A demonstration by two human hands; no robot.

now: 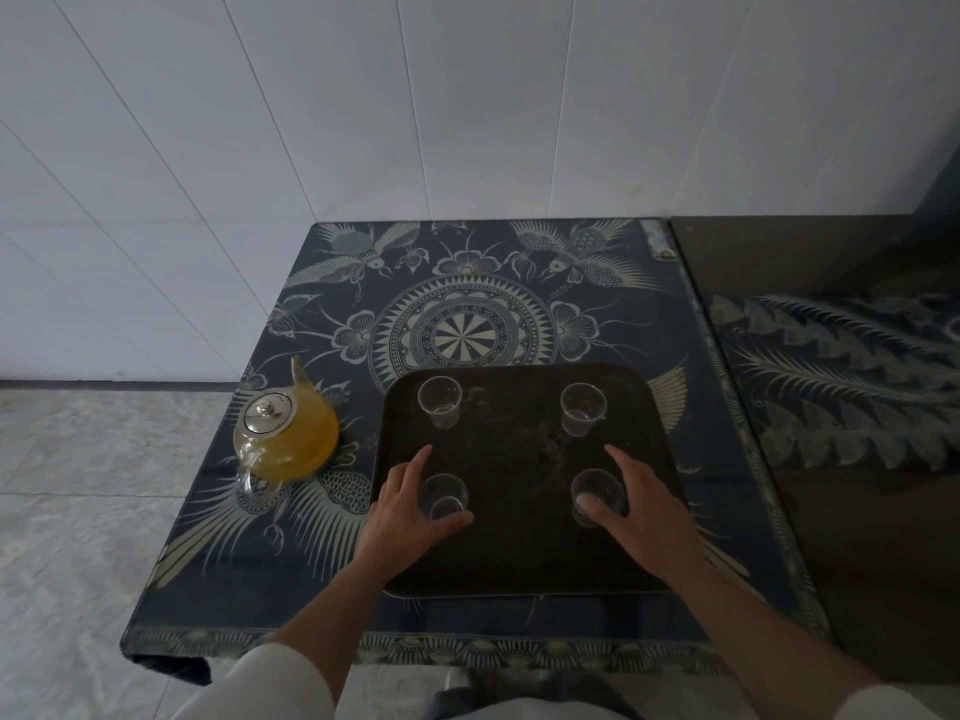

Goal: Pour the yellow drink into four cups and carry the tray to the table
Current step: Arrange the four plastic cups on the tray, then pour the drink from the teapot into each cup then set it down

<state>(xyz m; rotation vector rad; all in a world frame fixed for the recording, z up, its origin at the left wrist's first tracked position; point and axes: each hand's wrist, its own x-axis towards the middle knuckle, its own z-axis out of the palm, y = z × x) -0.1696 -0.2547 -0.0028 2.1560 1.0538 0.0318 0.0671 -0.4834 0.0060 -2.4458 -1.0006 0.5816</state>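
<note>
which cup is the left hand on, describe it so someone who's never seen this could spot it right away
Start at the dark tray on the patterned blue table, where four clear cups stand in a square. It is the near-left cup, in the corner closest to the glass teapot of yellow drink. Unlike the two far cups, it has fingers around it: the left hand cups it, thumb at its near side.

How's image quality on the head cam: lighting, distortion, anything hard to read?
Head view: dim, flat light, no hard shadows; wide-angle bending curves the wall seams; the clear cups barely stand out against the dark tray; the yellow teapot reads clearly; glassy sheen on the table at right.
</note>
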